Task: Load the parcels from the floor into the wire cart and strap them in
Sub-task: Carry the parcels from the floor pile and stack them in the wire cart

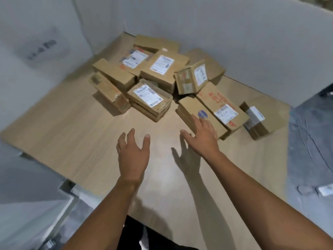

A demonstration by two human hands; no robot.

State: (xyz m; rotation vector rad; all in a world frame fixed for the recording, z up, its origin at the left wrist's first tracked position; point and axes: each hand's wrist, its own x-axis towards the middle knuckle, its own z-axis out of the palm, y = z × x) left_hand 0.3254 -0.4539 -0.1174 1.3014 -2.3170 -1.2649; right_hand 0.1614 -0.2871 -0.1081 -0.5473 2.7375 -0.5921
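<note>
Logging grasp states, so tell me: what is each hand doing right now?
Left hand: open, holding nothing.
Right hand: open, holding nothing, fingers over a cardboard box.

Both bare forearms extend forward. Left hand (133, 150) and right hand (203, 136): palms down, fingers spread and relaxed, nothing held.

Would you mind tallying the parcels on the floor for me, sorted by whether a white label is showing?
Parcels with a white label showing: 6
Parcels with no white label showing: 5
Total: 11 that I can make out; the pile may hide more.
</note>
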